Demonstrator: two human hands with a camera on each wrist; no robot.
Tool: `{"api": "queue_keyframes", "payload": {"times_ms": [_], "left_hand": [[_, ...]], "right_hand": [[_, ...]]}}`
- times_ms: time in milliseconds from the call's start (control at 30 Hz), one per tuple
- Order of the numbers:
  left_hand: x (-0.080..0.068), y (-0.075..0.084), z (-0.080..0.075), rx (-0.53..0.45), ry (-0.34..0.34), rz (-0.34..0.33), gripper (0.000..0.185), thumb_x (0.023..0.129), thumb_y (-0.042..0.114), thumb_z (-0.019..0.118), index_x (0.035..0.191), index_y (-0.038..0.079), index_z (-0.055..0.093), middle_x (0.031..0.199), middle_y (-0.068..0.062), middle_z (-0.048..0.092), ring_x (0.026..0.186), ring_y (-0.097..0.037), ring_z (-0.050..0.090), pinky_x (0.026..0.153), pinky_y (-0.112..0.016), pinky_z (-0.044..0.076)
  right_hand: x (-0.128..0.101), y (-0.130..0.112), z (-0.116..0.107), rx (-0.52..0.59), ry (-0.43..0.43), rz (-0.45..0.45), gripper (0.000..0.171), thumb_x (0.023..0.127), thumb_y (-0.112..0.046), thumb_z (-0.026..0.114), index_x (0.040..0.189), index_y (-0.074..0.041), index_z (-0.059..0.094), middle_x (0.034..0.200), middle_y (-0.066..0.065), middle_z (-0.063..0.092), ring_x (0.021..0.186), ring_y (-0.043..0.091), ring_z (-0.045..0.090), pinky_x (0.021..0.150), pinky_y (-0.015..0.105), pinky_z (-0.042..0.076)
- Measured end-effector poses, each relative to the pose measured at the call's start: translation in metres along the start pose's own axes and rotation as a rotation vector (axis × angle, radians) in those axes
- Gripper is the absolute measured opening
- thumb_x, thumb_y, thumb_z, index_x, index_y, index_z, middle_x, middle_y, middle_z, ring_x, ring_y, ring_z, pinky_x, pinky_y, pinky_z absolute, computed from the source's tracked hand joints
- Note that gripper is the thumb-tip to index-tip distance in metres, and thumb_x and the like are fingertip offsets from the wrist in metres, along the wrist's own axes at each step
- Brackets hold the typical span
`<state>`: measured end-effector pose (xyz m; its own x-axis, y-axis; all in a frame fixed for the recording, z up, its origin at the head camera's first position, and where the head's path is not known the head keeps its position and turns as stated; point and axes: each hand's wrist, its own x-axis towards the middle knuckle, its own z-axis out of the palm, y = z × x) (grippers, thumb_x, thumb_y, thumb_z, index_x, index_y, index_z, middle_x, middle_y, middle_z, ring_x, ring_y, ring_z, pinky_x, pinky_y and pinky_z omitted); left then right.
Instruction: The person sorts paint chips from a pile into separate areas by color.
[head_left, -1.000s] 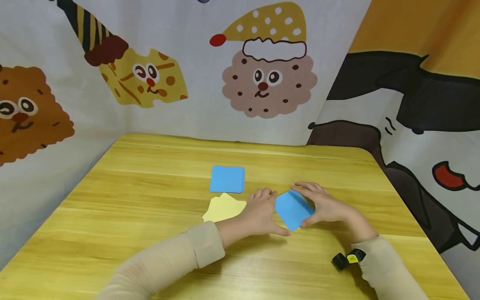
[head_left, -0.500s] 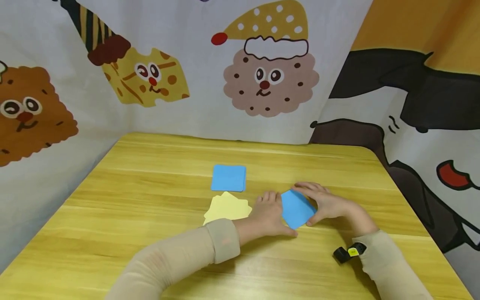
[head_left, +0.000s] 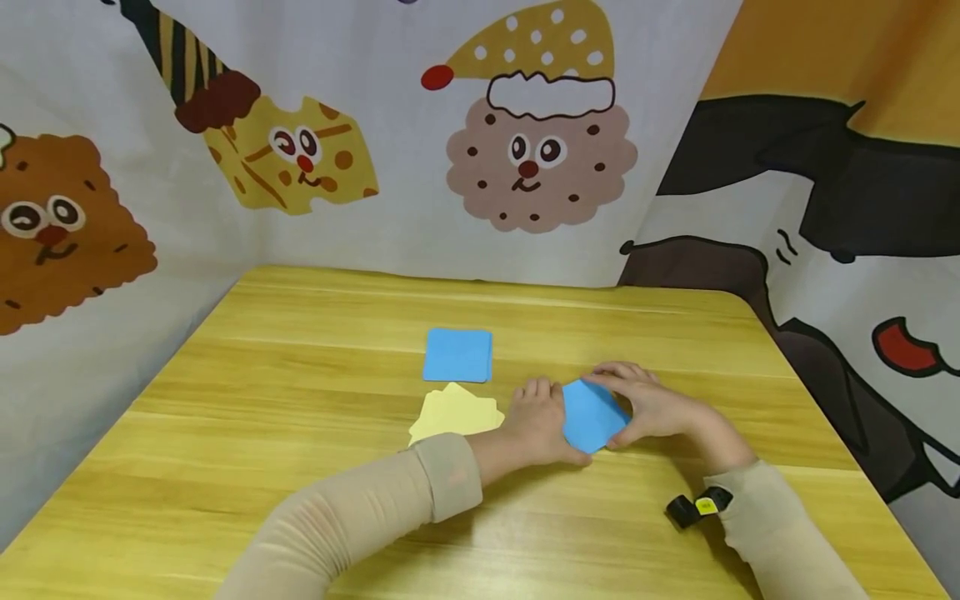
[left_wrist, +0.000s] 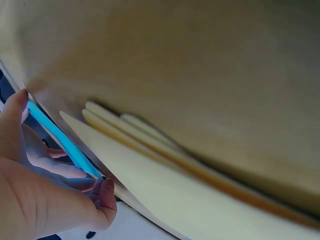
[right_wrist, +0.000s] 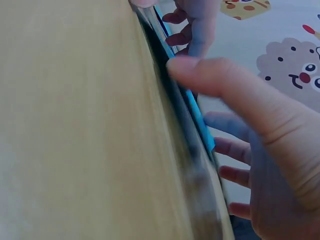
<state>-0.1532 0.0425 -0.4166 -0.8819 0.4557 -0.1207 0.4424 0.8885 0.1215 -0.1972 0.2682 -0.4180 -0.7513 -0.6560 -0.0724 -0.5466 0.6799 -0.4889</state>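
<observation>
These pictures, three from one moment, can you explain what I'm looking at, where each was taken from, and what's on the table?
There is no machine here: a person works with two bare hands and wears three cameras. The wide picture comes from the head camera, looking down at a yellow wooden table with cartoon cloths hung behind it. The two close, blurry pictures come from cameras on the wrists, skimming low across the tabletop.

On the table lie a blue paper stack and, just nearer the person, some pale yellow sheets. Between the hands is a single blue sheet. The left hand holds its left edge and the right hand its right edge, each with a light grip of thumb and fingers.
</observation>
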Motion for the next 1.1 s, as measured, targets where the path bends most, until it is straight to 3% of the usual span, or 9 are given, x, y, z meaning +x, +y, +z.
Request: {"api": "queue_keyframes", "payload": {"times_ms": [233,467,700,900,1100], "left_hand": [[0.003,-0.011,-0.001,-0.075,0.062,0.047,0.109,0.062,0.075,0.070,0.139,0.002,0.044,0.117,-0.007,0.046,0.104,-0.019,0.040,0.090,-0.033,0.037],[0.003,-0.030,-0.010,-0.169,0.081,0.121,0.106,0.061,0.067,0.076,0.138,0.001,0.046,0.114,-0.006,0.044,0.100,-0.018,0.038,0.082,-0.029,0.038],[0.002,-0.062,-0.016,-0.225,0.072,0.187,0.101,0.065,0.062,0.077,0.140,0.002,0.046,0.124,-0.010,0.043,0.111,-0.022,0.038,0.089,-0.036,0.038],[-0.002,-0.087,-0.021,-0.261,0.088,0.238,0.105,0.064,0.056,0.080,0.143,-0.001,0.040,0.130,-0.011,0.040,0.117,-0.023,0.035,0.093,-0.040,0.035],[-0.008,-0.110,-0.024,-0.274,0.111,0.262,0.110,0.062,0.055,0.082,0.144,-0.003,0.038,0.131,-0.010,0.040,0.116,-0.022,0.035,0.095,-0.039,0.035]], "right_hand": [[0.001,-0.008,-0.002,-0.048,0.059,-0.006,0.102,0.062,-0.051,0.085,0.145,-0.010,0.042,0.144,0.014,0.034,0.130,0.038,0.026,0.097,0.063,0.022],[0.005,-0.019,-0.003,-0.090,0.114,-0.005,0.101,0.063,-0.055,0.084,0.144,-0.009,0.044,0.141,0.015,0.037,0.128,0.038,0.028,0.097,0.063,0.021],[0.018,-0.031,0.002,-0.131,0.143,-0.035,0.101,0.064,-0.053,0.083,0.145,-0.008,0.042,0.139,0.014,0.037,0.127,0.036,0.029,0.096,0.060,0.021],[0.035,-0.040,0.007,-0.104,0.160,-0.079,0.103,0.064,-0.051,0.084,0.147,-0.008,0.039,0.143,0.017,0.035,0.130,0.038,0.027,0.098,0.061,0.020],[0.052,-0.049,0.012,-0.092,0.127,-0.095,0.104,0.065,-0.050,0.084,0.148,-0.008,0.037,0.145,0.017,0.033,0.132,0.036,0.025,0.099,0.059,0.020]]}}
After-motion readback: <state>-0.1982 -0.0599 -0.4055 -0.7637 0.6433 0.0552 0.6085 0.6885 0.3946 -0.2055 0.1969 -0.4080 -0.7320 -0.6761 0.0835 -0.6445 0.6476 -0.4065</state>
